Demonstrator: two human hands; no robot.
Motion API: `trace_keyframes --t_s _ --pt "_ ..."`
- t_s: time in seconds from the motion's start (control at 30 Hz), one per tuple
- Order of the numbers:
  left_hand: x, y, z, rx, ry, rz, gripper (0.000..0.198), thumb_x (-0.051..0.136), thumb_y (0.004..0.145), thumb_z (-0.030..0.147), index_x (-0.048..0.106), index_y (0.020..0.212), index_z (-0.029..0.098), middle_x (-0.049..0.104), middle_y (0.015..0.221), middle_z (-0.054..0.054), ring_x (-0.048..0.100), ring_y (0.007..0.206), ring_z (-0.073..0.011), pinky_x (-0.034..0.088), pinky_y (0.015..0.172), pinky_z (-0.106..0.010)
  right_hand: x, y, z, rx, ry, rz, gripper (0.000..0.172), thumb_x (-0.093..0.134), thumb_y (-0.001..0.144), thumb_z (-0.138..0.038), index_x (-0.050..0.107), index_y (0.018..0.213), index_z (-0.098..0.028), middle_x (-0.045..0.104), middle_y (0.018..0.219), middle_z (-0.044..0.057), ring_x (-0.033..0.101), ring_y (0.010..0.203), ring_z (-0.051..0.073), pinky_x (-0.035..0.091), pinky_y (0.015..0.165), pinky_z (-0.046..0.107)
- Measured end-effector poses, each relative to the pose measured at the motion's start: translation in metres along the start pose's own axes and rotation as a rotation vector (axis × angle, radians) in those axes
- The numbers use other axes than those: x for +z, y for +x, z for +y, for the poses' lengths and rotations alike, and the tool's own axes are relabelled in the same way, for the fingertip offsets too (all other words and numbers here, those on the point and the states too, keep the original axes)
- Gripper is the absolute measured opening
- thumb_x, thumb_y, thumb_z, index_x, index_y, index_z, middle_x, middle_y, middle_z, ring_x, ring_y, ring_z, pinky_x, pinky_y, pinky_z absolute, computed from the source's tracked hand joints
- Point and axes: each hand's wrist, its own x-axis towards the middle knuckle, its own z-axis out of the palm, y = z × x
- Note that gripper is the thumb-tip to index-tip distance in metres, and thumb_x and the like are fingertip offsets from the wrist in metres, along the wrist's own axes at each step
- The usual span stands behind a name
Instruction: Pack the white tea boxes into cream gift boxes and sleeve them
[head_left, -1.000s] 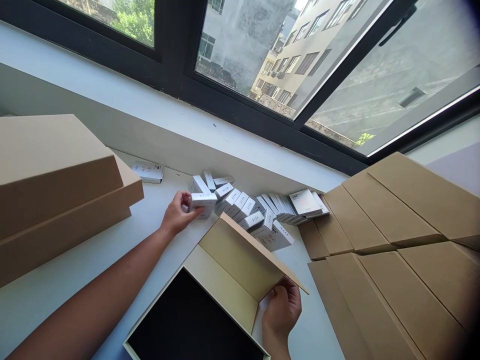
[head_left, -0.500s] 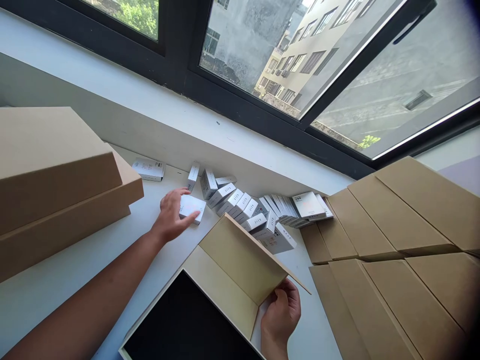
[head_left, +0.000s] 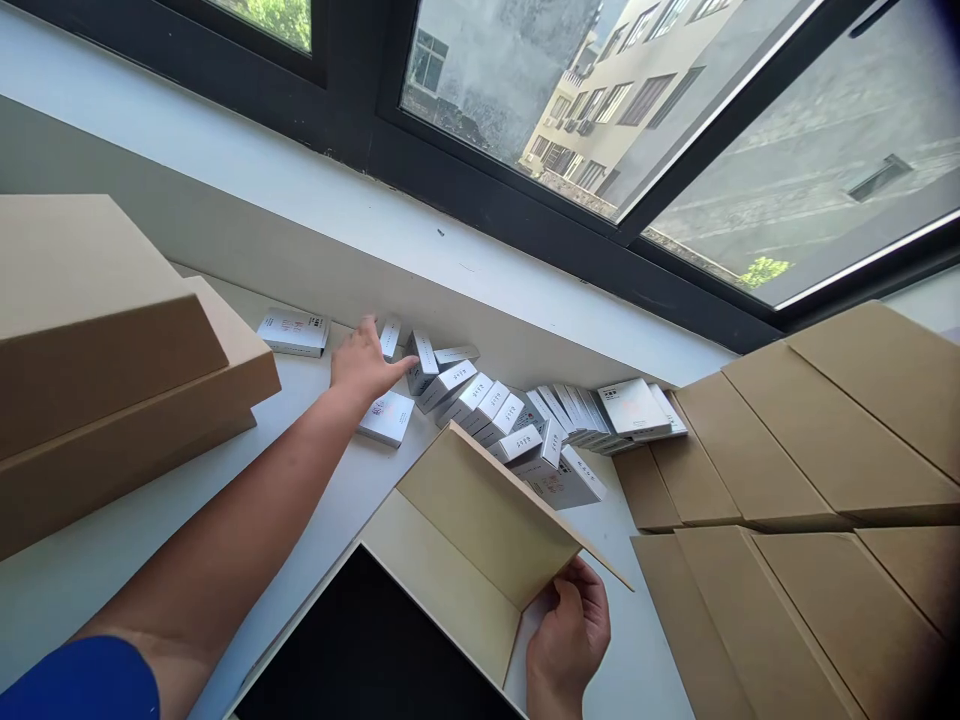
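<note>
My left hand (head_left: 367, 362) reaches over the table with thumb and fingers spread, holding nothing. Just beyond its fingers stands a small white box (head_left: 389, 338), partly hidden by the hand. Below the wrist another white box (head_left: 388, 418) lies flat. My right hand (head_left: 571, 635) has its fingers curled around the edge of the raised lid (head_left: 495, 500) of a large box with a black interior (head_left: 352, 640). Part of the fingers is hidden behind the lid. A row of small white boxes (head_left: 480, 400) stands behind the lid.
Brown cardboard boxes (head_left: 97, 330) are stacked at the left, and more brown boxes (head_left: 810, 440) fill the right side. One white box (head_left: 294, 331) lies by the wall. More white boxes (head_left: 634, 408) lean near the right stack. A window (head_left: 510, 100) rises above the sill (head_left: 457, 260).
My left hand has left the flat white box and moved up toward the upright one by the wall. My right hand keeps hold of the lid. The view has shifted slightly.
</note>
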Motion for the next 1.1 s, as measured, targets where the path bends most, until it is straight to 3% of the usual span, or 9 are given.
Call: trace_keyframes --t_s 0.17,0.3,0.43,0.57,0.67,0.77,0.93,1.03,1.1 --pt "0.000 0.001 -0.013 -0.039 -0.178 0.128 0.053 0.074 0.074 0.034 0.054 0.123 0.024 0.067 0.110 -0.009 0.066 0.100 -0.0276 0.051 0.085 -0.038 0.000 -0.003 -0.005 0.019 -0.020 -0.009 0.021 0.063 0.068 -0.025 0.069 0.088 -0.021 0.066 0.090 0.000 0.059 0.090 0.018 0.047 0.082 0.032" --pt "-0.015 -0.015 -0.008 -0.023 -0.651 0.308 0.043 0.067 0.084 0.043 0.049 0.117 0.022 0.064 0.096 -0.003 0.062 0.081 -0.0154 0.050 0.068 -0.026 -0.001 -0.005 -0.008 0.033 -0.084 -0.022 0.022 0.063 0.072 -0.027 0.069 0.092 -0.022 0.067 0.093 0.001 0.059 0.091 0.018 0.047 0.081 0.033" --pt "-0.031 -0.023 -0.004 -0.061 -0.823 0.177 0.042 0.060 0.089 0.049 0.047 0.117 0.020 0.066 0.091 -0.004 0.065 0.073 -0.0153 0.052 0.062 -0.027 0.001 -0.007 -0.010 0.039 -0.095 -0.024 0.023 0.063 0.071 -0.028 0.069 0.092 -0.021 0.066 0.094 0.001 0.059 0.090 0.018 0.048 0.080 0.032" --pt "-0.035 -0.027 -0.019 -0.141 -0.428 -0.107 0.045 0.058 0.086 0.054 0.053 0.117 0.021 0.071 0.095 -0.010 0.070 0.079 -0.0262 0.056 0.067 -0.039 0.005 -0.007 -0.013 0.039 -0.044 -0.019 0.025 0.065 0.067 -0.028 0.069 0.091 -0.020 0.066 0.092 0.001 0.058 0.090 0.019 0.048 0.077 0.032" --pt "-0.033 -0.037 -0.030 -0.191 -0.219 -0.124 0.049 0.059 0.082 0.053 0.057 0.117 0.018 0.068 0.117 -0.021 0.064 0.112 -0.0412 0.052 0.087 -0.056 0.005 -0.007 -0.012 0.032 -0.001 -0.029 0.027 0.065 0.065 -0.027 0.068 0.091 -0.020 0.065 0.091 0.001 0.058 0.087 0.018 0.048 0.074 0.031" --pt "-0.034 -0.051 -0.032 -0.135 -0.133 -0.192 0.076 0.069 0.071 0.058 0.051 0.134 0.019 0.050 0.148 -0.024 0.041 0.142 -0.0444 0.037 0.109 -0.061 0.004 -0.005 -0.009 0.031 0.010 -0.037 0.026 0.065 0.065 -0.026 0.068 0.090 -0.020 0.065 0.089 0.000 0.057 0.084 0.016 0.047 0.074 0.030" --pt "-0.034 -0.065 -0.025 0.089 0.290 -0.378 0.115 0.076 0.050 0.074 0.041 0.146 0.023 0.021 0.165 -0.025 0.018 0.152 -0.0484 0.005 0.116 -0.072 0.004 -0.003 -0.008 0.049 0.022 -0.068 0.027 0.066 0.065 -0.026 0.068 0.091 -0.020 0.066 0.090 0.001 0.058 0.084 0.017 0.047 0.071 0.029" --pt "-0.029 -0.061 -0.022 0.280 0.427 -0.417 0.104 0.084 0.044 0.053 0.048 0.136 0.020 0.036 0.158 -0.025 0.016 0.153 -0.0465 -0.003 0.119 -0.066 0.004 -0.003 -0.010 0.056 0.037 -0.074 0.026 0.066 0.064 -0.026 0.068 0.089 -0.019 0.066 0.088 0.001 0.058 0.081 0.017 0.047 0.068 0.028" --pt "-0.027 -0.057 -0.019 0.336 0.456 -0.433 0.087 0.082 0.046 0.036 0.052 0.126 0.021 0.052 0.145 -0.022 0.033 0.145 -0.0455 0.008 0.120 -0.065 0.004 -0.003 -0.010 0.058 0.050 -0.085 0.026 0.066 0.063 -0.027 0.067 0.088 -0.019 0.065 0.086 0.000 0.057 0.079 0.016 0.047 0.066 0.027"
